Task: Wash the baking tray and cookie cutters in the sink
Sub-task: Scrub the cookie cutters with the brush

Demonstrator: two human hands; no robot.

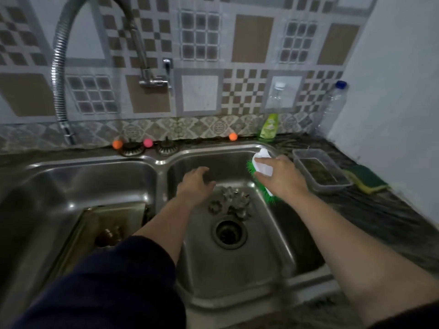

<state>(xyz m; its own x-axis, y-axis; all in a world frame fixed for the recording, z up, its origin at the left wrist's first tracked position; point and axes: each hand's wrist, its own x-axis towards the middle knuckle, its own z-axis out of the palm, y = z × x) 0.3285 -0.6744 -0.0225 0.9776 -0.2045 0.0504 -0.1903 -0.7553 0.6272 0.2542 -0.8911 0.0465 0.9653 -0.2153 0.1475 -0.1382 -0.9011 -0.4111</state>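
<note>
right hand (281, 176) grips scrub brush (261, 172), white handle, green bristles, long axis running from far-left to near-right at right basin's edge | left hand (196, 184) open, fingers relaxed, above cookie cutters (231, 204) | cutters: small metal heap by drain (229, 233) | baking tray (107, 231) tilted in left basin of sink (156, 162)

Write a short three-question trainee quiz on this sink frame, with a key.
1. True or false: the baking tray lies in the left basin.
2. What does the right hand grip: A sponge, B scrub brush, C soap bottle?
3. Fill in: the cookie cutters sit just behind the ___ of the right basin.

Key: 1 true. 2 B. 3 drain. The left hand holds nothing.
</note>
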